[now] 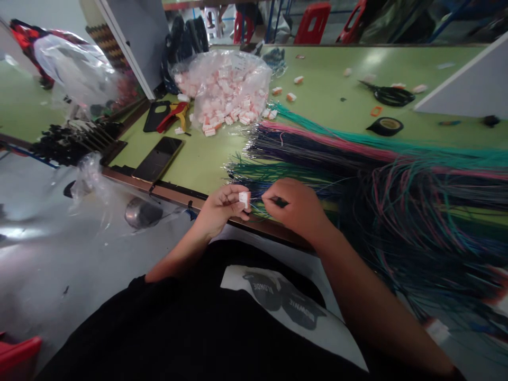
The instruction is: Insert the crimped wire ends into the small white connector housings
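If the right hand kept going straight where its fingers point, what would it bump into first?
Probably the small white-and-orange plastic connector in the left hand. It sits just beyond the right hand's fingertips, though one picture makes depth hard to judge.

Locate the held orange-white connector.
Head view, near centre: the connector is in the left hand, just left of the right hand, by the table edge.

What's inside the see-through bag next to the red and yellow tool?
Lots of little white-and-orange blocks show through the clear bag. The outer ones cover whatever is deeper in the pile, so I can't see the middle or bottom.
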The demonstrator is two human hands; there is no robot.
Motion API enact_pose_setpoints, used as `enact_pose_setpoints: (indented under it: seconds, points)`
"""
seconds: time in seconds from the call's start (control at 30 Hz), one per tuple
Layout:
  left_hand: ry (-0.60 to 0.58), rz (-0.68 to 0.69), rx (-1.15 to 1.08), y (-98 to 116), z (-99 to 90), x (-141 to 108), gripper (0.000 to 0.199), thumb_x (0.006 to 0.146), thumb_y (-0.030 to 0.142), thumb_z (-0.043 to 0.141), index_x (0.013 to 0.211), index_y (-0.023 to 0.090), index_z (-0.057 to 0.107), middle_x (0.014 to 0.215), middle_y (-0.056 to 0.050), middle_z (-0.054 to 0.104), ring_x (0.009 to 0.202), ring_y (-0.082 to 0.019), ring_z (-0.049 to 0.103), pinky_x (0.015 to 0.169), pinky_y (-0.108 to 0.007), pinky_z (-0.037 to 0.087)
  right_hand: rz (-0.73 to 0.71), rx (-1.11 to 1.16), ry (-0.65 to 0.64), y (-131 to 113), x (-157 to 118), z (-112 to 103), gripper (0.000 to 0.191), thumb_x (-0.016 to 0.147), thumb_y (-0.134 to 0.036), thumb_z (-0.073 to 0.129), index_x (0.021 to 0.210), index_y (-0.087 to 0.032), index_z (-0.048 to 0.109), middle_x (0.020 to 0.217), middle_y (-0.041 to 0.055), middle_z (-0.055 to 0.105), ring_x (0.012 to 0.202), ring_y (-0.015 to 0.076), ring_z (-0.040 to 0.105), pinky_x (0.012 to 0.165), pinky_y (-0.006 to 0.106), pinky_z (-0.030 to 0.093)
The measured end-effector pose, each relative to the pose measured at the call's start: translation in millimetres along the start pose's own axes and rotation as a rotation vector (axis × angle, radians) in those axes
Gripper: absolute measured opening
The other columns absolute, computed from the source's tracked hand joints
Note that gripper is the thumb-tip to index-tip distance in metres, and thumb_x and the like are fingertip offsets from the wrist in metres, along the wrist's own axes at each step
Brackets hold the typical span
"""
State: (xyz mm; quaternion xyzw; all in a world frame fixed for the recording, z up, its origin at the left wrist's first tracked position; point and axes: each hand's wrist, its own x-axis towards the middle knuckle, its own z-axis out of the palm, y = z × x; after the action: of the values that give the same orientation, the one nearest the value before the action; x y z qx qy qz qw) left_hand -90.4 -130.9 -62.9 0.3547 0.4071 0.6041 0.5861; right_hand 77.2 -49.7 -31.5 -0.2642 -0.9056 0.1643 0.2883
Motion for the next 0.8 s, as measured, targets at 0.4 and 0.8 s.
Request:
enact_pose_setpoints:
  seconds: [0.4,0.8]
  points:
    - [0.059,-0.005,0.006,-3.3,1.7,0.5,0.032,0.064,0.02,0.079,0.094,0.014,0.066,0.066,0.002,0.066,0.059,-0.01,0.063,0.049,-0.019,0.051,-0.044,-0.038,0.041,-5.3,-3.3,5.0,0.017,0.076,-0.013,0.045,0.062,-0.022,0.051,0.061,0.0009,0.057,0.065,0.015,0.051,0.065,0.027,0.039]
    - [0.043,-0.035,0.014,1.5,3.2,0.6,0.028,0.061,0.016,0.079,0.087,0.014,0.07,0.063,0.001,0.068,0.057,-0.01,0.063,0.047,-0.018,0.05,-0.052,0.023,0.058,-5.5,-7.7,23.4,0.02,0.078,-0.013,0.048,0.062,-0.021,0.058,0.063,0.0015,0.063,0.066,0.0145,0.055,0.065,0.025,0.04]
